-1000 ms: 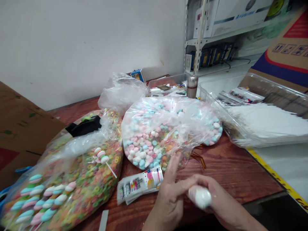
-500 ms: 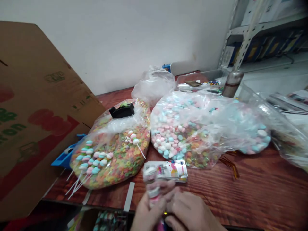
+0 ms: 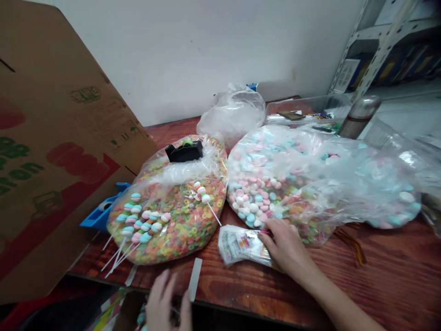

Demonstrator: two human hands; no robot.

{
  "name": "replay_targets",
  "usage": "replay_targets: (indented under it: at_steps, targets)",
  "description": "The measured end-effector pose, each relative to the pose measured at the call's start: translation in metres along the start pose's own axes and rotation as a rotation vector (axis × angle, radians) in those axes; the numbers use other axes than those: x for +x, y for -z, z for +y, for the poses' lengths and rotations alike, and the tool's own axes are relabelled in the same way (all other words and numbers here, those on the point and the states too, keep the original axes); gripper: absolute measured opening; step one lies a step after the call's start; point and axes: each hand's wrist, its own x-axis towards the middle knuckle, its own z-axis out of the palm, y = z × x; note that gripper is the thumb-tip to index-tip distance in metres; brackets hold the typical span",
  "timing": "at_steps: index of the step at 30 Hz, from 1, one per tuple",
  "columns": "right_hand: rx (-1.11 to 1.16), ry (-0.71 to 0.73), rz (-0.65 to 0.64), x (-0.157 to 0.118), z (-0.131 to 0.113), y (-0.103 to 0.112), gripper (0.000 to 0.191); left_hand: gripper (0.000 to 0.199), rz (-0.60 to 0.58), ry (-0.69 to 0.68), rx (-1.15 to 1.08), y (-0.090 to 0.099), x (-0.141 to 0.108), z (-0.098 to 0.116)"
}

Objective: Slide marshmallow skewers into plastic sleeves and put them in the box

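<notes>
At the front of the table lies a stack of clear printed plastic bags. My right hand is on its right end, thumb and fingers closed on the bags. My left hand is low at the table's front edge, blurred, fingers apart, with nothing seen in it. Below it, an open box of wrapped marshmallow sticks is partly hidden. Several marshmallow skewers on white sticks lie on a big bag of ring cereal. One more skewer lies to their right.
A large bag of small marshmallows sits behind the right hand. A black tape dispenser rests on the cereal bag. A cardboard box and blue dispenser are at left; a metal flask stands back right.
My hands were together around a wrapped marshmallow skewer; they have parted. The right has moved onto the bag stack, the left down and left. The skewer is no longer seen in them.
</notes>
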Motion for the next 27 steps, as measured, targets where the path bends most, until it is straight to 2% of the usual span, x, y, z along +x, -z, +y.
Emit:
replay_targets:
  at_steps: [3, 4, 5, 7, 9, 12, 14, 18, 23, 27]
  targets:
    - [0.022, -0.019, 0.01, -0.003, 0.005, 0.001, 0.014, 0.059, -0.23, -0.33, -0.126, -0.043, 0.028, 0.057]
    - [0.025, -0.022, 0.015, -0.004, 0.006, 0.002, 0.015, 0.066, -0.333, -0.445, -0.15, -0.055, 0.038, 0.072]
    - [0.026, -0.026, 0.021, -0.006, 0.008, 0.002, 0.016, 0.076, -0.442, -0.505, -0.151, -0.065, 0.049, 0.085]
    - [0.034, -0.04, 0.026, -0.008, 0.01, 0.002, 0.017, 0.095, -0.6, -0.536, -0.158, -0.081, 0.067, 0.102]
    - [0.06, -0.063, 0.029, -0.008, 0.01, 0.001, 0.016, 0.105, -0.671, -0.508, -0.184, -0.092, 0.078, 0.108]
    - [0.101, -0.08, 0.043, -0.005, 0.003, -0.004, 0.009, 0.104, -0.641, -0.502, -0.227, -0.1, 0.074, 0.108]
    - [0.106, -0.065, 0.051, -0.003, -0.003, -0.009, 0.018, 0.096, -0.552, -0.497, -0.221, -0.102, 0.061, 0.107]
    - [0.085, -0.027, 0.046, -0.006, -0.006, -0.012, 0.024, 0.09, -0.383, -0.364, -0.184, -0.101, 0.04, 0.11]
    - [-0.027, 0.0, 0.004, -0.011, 0.002, 0.002, 0.011, 0.101, -0.431, -0.315, -0.189, -0.094, 0.041, 0.115]
    - [0.026, 0.077, 0.017, -0.009, 0.003, 0.002, 0.01, 0.109, -0.529, -0.293, -0.216, -0.088, 0.05, 0.119]
